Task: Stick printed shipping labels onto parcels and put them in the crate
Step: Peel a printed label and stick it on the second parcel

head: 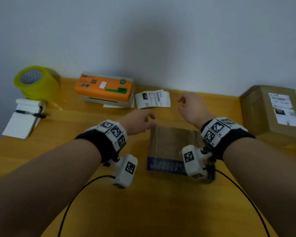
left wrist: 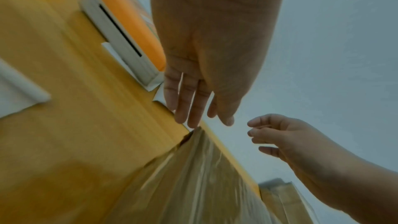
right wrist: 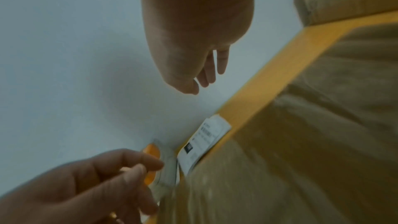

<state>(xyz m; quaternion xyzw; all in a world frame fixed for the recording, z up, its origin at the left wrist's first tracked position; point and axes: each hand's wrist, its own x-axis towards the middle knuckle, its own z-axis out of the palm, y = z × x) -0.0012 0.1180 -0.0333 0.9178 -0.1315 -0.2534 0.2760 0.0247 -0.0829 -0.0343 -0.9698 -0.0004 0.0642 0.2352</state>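
While both hands hover empty above the table, the printed label lies flat at the far edge, just beside the orange label printer at its 3 o'clock. Its long axis runs left to right, along the wall. From the right hand the label sits at about 9 o'clock and close; from the left hand it sits at about 1 o'clock, slightly farther, so the right hand looks the nearer for a pick. Both hands have loosely curled, relaxed fingers and grasp nothing. A brown padded parcel, still unlabelled, lies between the wrists at 6 o'clock from the label. A labelled cardboard box stands well apart at 3 o'clock. At 9 o'clock sit a yellow tape roll and a notepad. No crate is in view.
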